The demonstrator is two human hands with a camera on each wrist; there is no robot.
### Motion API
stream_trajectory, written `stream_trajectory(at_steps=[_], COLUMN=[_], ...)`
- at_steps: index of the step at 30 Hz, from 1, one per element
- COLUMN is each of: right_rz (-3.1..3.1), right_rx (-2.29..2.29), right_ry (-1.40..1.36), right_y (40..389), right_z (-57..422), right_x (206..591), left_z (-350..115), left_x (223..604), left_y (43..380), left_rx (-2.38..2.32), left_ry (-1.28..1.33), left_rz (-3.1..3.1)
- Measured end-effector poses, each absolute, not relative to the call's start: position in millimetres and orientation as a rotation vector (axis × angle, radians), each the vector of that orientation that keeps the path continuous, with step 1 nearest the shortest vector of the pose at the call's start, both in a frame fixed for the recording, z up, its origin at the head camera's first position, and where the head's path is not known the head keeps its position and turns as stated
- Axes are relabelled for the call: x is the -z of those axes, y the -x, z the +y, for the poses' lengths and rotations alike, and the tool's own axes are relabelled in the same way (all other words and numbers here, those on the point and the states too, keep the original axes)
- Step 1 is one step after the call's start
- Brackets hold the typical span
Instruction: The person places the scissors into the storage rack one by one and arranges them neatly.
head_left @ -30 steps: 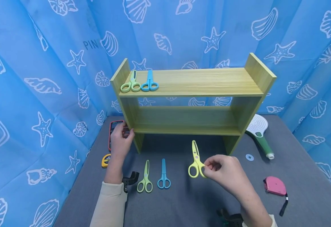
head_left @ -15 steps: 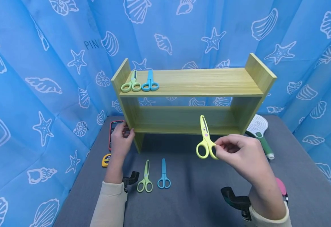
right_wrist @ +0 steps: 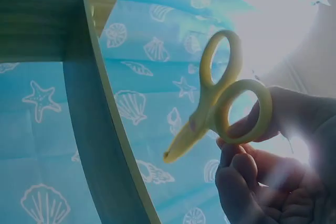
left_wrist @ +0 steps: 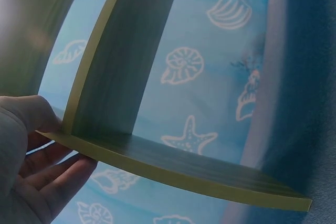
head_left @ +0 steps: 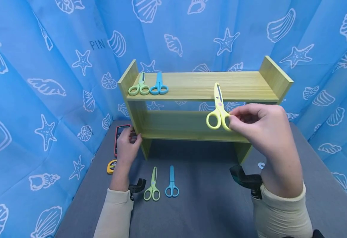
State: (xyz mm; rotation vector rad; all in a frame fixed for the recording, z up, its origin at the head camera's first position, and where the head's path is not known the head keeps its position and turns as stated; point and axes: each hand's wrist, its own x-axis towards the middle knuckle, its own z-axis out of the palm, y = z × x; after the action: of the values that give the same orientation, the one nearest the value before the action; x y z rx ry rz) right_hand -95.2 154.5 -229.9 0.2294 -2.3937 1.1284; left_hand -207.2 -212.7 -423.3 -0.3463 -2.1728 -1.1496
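Head: right hand (head_left: pixel 262 127) pinches yellow scissors (head_left: pixel 219 107) by one loop, blades up, raised before the wooden shelf (head_left: pixel 188 124); left hand (head_left: pixel 127 145) grips its left side. Green scissors (head_left: pixel 139 87) and blue scissors (head_left: pixel 159 87) lie on the shelf top; second green pair (head_left: pixel 152 185) and second blue pair (head_left: pixel 171 185) on the table (head_left: pixel 206 208). Left wrist: shelf edge between thumb and fingers. Right wrist: yellow scissors apart from shelf
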Motion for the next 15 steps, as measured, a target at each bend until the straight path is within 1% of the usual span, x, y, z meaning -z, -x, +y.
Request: stream_trajectory(at_steps=[5, 15], right_rz=[-2.428, -2.586], right_rx=[-1.13, -1.11], right_ry=[-0.188, -0.286], right_y=[124, 184], right_z=[145, 114], right_x=[208, 180], left_z=[-212, -212], left_x=[422, 422], left_y=[207, 207], left_rx=[1.15, 1.15], left_ry=[0.341, 0.346], left_rz=[-2.179, -2.172])
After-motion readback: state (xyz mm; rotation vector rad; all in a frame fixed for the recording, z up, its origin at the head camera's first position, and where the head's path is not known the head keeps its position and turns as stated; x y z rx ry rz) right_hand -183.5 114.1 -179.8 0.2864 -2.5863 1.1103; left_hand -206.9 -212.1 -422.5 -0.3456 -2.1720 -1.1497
